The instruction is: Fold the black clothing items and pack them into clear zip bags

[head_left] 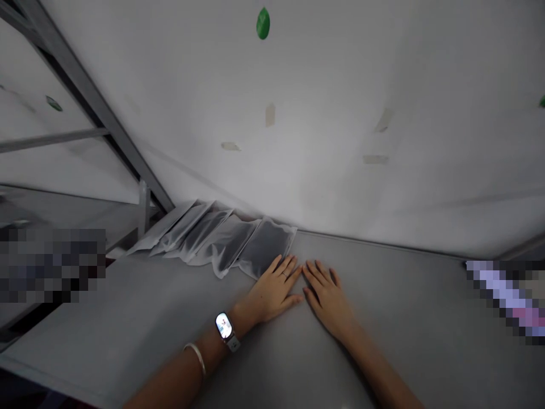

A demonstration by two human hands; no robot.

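Observation:
My left hand (275, 289) lies flat on the grey tabletop (170, 318), palm down with its fingers spread. Its fingertips are at the near edge of the rightmost dark pouch in a frosted plastic bag (268, 247); whether they touch it I cannot tell. Close beside it, my right hand (326, 292) rests palm down too, fingers apart and holding nothing. Several similar frosted bags (208, 233) with dark contents overlap in a row along the wall, to the left of my hands. A lit smartwatch (223, 325) and a bangle (196, 358) are on my left arm.
A white wall (319, 113) with leaf decals and tape patches rises behind the table. Grey metal framing (89, 85) slants at the left, with another surface beyond it. Blurred-out items lie at the far left and on the table's right side.

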